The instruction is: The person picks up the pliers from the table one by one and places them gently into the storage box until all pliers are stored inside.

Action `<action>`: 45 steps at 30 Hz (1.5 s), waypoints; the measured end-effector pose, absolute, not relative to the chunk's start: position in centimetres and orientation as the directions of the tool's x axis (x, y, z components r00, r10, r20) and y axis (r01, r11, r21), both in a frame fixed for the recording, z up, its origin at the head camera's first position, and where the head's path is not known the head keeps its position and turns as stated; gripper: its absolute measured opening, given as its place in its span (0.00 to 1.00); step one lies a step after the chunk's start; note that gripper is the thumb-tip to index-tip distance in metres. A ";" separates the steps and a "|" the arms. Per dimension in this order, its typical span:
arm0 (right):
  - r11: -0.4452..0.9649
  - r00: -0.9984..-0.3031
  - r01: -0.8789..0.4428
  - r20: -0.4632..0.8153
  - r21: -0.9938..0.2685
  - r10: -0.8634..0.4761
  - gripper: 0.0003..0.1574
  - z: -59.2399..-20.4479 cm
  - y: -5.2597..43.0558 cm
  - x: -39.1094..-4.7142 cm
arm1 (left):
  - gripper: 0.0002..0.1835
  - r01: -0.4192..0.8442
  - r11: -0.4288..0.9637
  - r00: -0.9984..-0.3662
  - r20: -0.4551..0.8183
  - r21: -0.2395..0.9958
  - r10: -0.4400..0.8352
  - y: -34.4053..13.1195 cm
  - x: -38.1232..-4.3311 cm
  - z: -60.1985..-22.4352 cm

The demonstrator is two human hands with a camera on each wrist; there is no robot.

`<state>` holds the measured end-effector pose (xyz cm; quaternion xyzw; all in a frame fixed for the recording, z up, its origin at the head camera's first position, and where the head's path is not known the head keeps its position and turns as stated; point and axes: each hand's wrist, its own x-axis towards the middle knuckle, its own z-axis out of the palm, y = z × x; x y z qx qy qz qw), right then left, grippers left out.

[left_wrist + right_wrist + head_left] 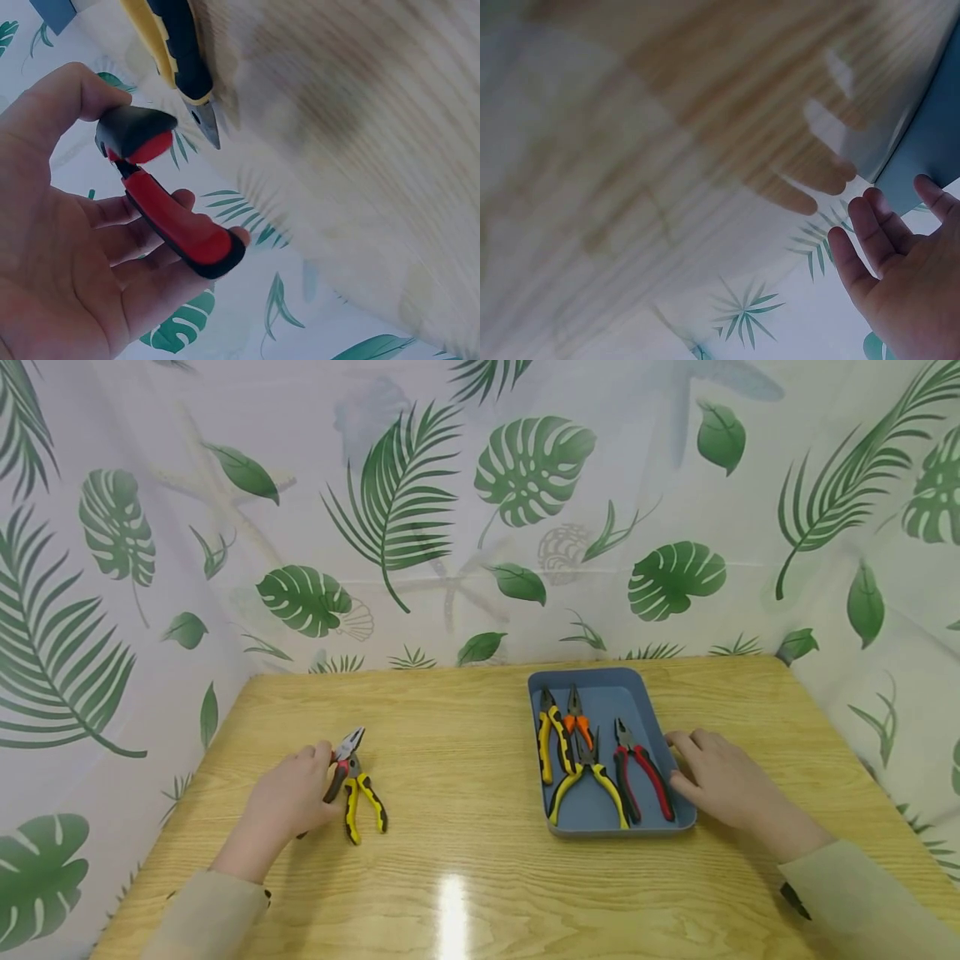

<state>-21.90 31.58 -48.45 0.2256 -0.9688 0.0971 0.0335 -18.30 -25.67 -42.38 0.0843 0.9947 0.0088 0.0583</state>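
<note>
My left hand (288,795) holds a pair of red-and-black pliers (348,745), metal nose pointing away from me. In the left wrist view the thumb presses one handle and the fingers lie behind the other red handle (184,221), the handles spread apart. Just right of it, yellow-and-black pliers (352,806) rest on the table, partly overlapped by the held pair. At the right, my right hand (720,777) has its thumb and fingertips at the right wall of a blue-grey tray (600,697); the right wrist view shows its fingers extended and holding nothing.
Inside the tray lie yellow-and-black pliers (544,747), orange-handled pliers (574,703), long-nose pliers with yellow handles (612,792) and red-and-black pliers (654,777). The wooden table (450,760) meets a leaf-print cloth (420,543) at the back and sides.
</note>
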 end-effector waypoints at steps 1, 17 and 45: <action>0.880 -0.896 -0.443 0.110 -0.172 -0.430 0.29 -48.5 31.6 -21.9 | 0.32 0.171 0.985 -0.979 -0.110 0.025 0.173 -25.6 -18.4 -42.3; 0.887 -0.901 -0.432 0.105 -0.164 -0.420 0.30 -48.5 31.7 -21.8 | 0.41 0.213 0.977 -0.970 -0.113 0.028 0.215 -23.6 -20.3 -41.0; 0.886 -0.901 -0.433 0.114 -0.167 -0.419 0.30 -48.3 31.4 -21.7 | 0.36 0.277 0.961 -0.957 -0.097 -0.024 0.273 -20.0 -22.7 -39.7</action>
